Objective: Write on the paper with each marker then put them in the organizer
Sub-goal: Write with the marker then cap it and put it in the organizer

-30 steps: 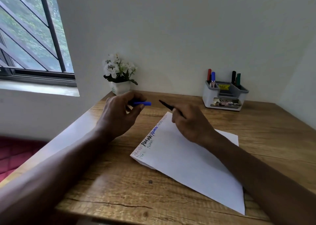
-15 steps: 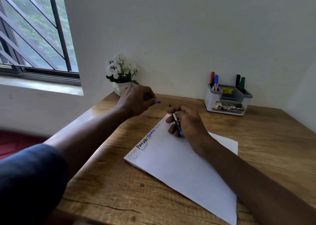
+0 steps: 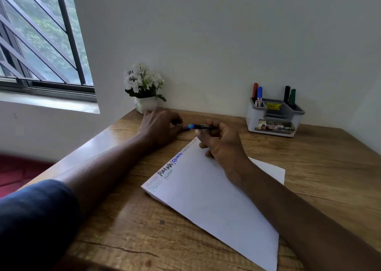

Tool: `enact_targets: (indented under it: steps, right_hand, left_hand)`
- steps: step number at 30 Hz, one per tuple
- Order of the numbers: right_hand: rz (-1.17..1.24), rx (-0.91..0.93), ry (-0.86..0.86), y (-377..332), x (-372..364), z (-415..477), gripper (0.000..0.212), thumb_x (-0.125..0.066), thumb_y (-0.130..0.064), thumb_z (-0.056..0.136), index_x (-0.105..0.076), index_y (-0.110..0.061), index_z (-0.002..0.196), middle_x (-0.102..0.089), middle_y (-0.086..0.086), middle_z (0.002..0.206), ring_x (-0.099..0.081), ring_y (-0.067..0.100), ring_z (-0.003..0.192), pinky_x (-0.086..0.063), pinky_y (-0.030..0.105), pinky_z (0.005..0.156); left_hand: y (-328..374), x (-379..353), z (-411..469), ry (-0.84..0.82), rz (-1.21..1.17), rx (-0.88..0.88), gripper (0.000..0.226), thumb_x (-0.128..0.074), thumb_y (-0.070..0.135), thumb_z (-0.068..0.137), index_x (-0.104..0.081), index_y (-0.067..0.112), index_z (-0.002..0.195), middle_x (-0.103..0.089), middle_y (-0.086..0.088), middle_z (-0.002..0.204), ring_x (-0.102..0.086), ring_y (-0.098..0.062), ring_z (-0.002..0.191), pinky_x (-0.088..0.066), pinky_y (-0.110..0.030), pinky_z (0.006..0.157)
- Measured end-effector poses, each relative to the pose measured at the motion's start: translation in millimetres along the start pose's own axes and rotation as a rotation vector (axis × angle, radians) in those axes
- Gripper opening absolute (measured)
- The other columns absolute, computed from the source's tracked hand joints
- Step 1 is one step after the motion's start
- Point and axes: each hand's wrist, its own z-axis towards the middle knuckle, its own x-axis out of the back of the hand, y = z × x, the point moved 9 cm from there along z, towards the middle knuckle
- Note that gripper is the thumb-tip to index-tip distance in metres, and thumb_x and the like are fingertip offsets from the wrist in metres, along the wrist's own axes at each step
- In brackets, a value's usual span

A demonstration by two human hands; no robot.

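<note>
A slim black marker lies level in my right hand, which is closed around it just above the far corner of the white paper. My left hand pinches the marker's small blue cap and holds it against the marker's left end. The paper carries several coloured words along its left edge. At the back right stands the grey and white organizer, with a red marker and a blue marker on its left side and a black marker and a green marker on its right.
The wooden desk meets the wall at the back and on the right. A small white pot of white flowers sits at the back left corner, just behind my left hand. A barred window is on the left.
My right hand has turned the marker from upright to level and lifted it off the paper. My left hand has brought the blue cap to the marker's end; the two were apart before.
</note>
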Motion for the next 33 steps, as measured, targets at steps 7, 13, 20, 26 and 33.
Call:
enact_targets:
  steps: [7, 13, 20, 26, 33]
  right_hand:
    - [-0.064, -0.011, 0.019, -3.8, -2.9, -7.0, 0.034, -0.055, -0.055, 0.097, -0.064, -0.024, 0.104, -0.067, -0.003, 0.092, -0.067, 0.011, 0.078, -0.051, 0.021, 0.053]
    - [-0.06, -0.008, -0.137, -7.3, -13.0, -13.0, 0.036, -0.041, -0.033, 0.108, -0.074, -0.018, 0.11, -0.075, 0.011, 0.088, -0.069, 0.021, 0.074, -0.05, 0.029, 0.061]
    - [-0.116, 0.021, -0.397, -11.8, -33.2, -33.5, 0.03, -0.054, -0.023, 0.103, -0.078, -0.006, 0.1, -0.073, 0.017, 0.082, -0.067, 0.026, 0.075, -0.054, 0.032, 0.068]
    - [-0.216, 0.05, -0.511, -13.8, -38.8, -35.7, 0.011, -0.065, -0.005, 0.095, -0.072, -0.005, 0.104, -0.076, 0.015, 0.086, -0.071, 0.02, 0.078, -0.057, 0.029, 0.071]
    - [-0.232, 0.108, -0.434, -14.3, -37.0, -33.3, 0.01, -0.07, 0.003, 0.088, -0.07, 0.005, 0.097, -0.075, 0.014, 0.078, -0.069, 0.021, 0.07, -0.058, 0.033, 0.067]
  left_hand:
    - [-3.8, 13.9, -50.8, -0.194, -0.169, 0.135, 0.078, -0.047, 0.083, 0.081, -0.049, 0.034, 0.141, -0.042, -0.002, 0.154, -0.041, -0.026, 0.14, -0.037, -0.055, 0.111]
    - [-2.7, 11.6, -91.2, -0.37, -0.101, 0.101, 0.107, -0.033, 0.097, 0.063, -0.021, 0.042, 0.154, -0.01, 0.003, 0.168, -0.018, -0.022, 0.154, -0.007, -0.061, 0.123]
    - [-7.3, 2.7, -86.6, -0.42, -0.087, 0.13, 0.099, -0.045, 0.091, 0.074, -0.022, 0.037, 0.155, -0.014, 0.002, 0.168, -0.027, -0.024, 0.151, -0.012, -0.062, 0.122]
    - [-13.8, 1.0, -89.0, -0.488, -0.035, 0.216, 0.115, -0.035, 0.099, 0.065, -0.022, 0.031, 0.156, -0.017, -0.003, 0.168, -0.027, -0.026, 0.151, -0.014, -0.059, 0.123]
    - [-16.7, 3.8, -91.8, -0.525, 0.075, 0.233, 0.117, -0.03, 0.097, 0.07, -0.023, 0.021, 0.158, -0.016, -0.007, 0.169, -0.018, -0.024, 0.155, -0.012, -0.059, 0.123]
